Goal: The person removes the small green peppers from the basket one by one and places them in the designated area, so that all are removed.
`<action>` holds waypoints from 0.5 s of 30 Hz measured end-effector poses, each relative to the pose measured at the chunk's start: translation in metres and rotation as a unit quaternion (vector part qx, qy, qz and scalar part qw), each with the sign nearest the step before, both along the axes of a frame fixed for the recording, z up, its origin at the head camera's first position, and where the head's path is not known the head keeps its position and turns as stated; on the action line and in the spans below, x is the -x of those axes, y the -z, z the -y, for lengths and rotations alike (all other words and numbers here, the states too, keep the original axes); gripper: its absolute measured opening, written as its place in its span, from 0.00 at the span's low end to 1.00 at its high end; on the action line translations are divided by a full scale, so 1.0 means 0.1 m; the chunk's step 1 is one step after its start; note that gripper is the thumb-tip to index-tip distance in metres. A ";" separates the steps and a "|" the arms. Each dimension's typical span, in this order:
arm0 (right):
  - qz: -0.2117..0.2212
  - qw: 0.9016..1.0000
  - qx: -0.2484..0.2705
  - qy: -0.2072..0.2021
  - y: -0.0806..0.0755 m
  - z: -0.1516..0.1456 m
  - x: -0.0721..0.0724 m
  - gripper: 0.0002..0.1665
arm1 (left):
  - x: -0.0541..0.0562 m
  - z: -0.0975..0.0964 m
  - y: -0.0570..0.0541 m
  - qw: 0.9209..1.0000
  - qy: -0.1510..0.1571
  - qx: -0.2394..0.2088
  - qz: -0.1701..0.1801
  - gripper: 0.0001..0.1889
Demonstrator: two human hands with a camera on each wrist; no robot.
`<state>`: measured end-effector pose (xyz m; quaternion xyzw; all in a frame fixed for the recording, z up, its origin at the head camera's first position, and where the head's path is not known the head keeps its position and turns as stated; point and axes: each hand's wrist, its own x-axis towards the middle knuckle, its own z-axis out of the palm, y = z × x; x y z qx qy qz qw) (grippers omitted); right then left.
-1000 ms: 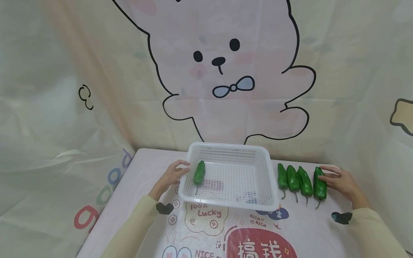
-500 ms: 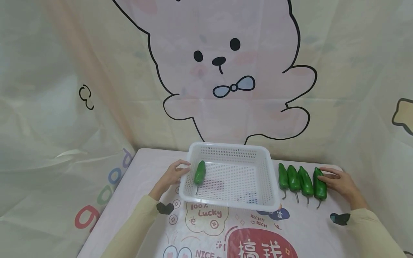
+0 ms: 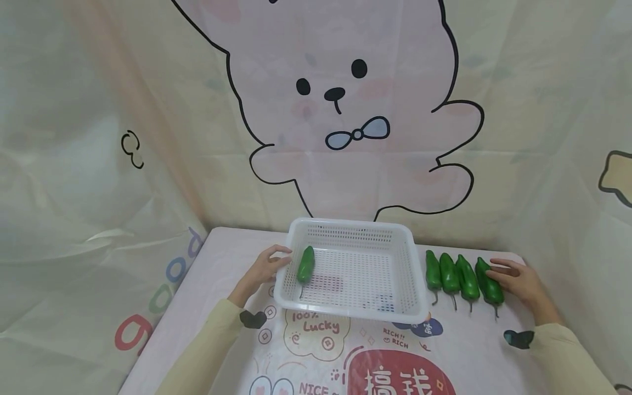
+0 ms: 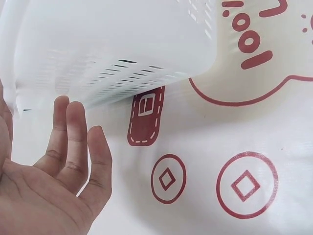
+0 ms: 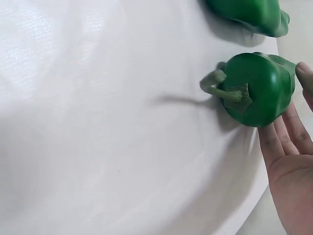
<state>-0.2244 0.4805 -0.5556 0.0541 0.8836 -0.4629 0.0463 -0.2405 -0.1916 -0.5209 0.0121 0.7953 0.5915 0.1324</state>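
A green chili pepper [image 3: 489, 282] lies at the right end of a row of peppers, its tip slanted left. My right hand [image 3: 518, 280] is at its right side, a fingertip touching it and the other fingers fairly straight. In the right wrist view the pepper [image 5: 261, 88] shows its stem end, with the thumb [image 5: 305, 78] and fingers [image 5: 288, 134] close against it. My left hand [image 3: 261, 271] rests at the left side of a white perforated basket [image 3: 417, 285], fingers relaxed. One pepper [image 3: 306, 264] lies inside the basket on the left.
Three more peppers lie between the basket and the right-hand one, including the nearest neighbour [image 3: 466, 278], stems toward me. A printed cloth [image 3: 321, 351] covers the table. Behind it hangs a curtain [image 3: 355, 181] with a cartoon bear.
The right-hand pepper has turned, its tip going left and its stem right. My right fingers have drawn back slightly from its top. My left hand and the basket stay in place.
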 end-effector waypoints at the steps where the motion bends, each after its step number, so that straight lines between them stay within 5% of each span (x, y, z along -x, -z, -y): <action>1: -0.001 1.000 -0.004 -0.001 -0.01 0.01 -0.01 0.45 | 0.00 0.00 0.00 1.000 0.000 0.000 0.000 0.18; 15: 0.001 0.999 -0.046 -0.027 -0.11 0.06 -0.12 0.50 | -0.02 -0.01 -0.04 1.000 -0.001 0.003 0.003 0.17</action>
